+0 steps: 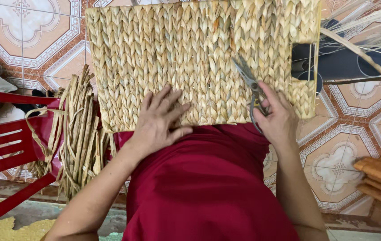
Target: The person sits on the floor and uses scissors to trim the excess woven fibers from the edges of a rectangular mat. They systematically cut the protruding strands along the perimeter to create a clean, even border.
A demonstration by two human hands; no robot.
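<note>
Head view looks down on a woven straw panel (pixel 190 58) lying across the person's lap, its near edge on the red cloth (pixel 208 178) over the knees and its far edge out above the tiled floor (pixel 30 35). A bundle of loose straw strips (pixel 81 134) hangs by the panel's left edge, over a red chair (pixel 7 147). The left hand (pixel 159 120) lies flat and open on the panel near its near edge, pinning it. The right hand (pixel 279 118) grips scissors (pixel 250 87) at the near right corner, blades apparently closed and pointing across the weave. Trimming well probably means keeping that flat palm firm and the blades low along the braids, snipping only stray ends.
</note>
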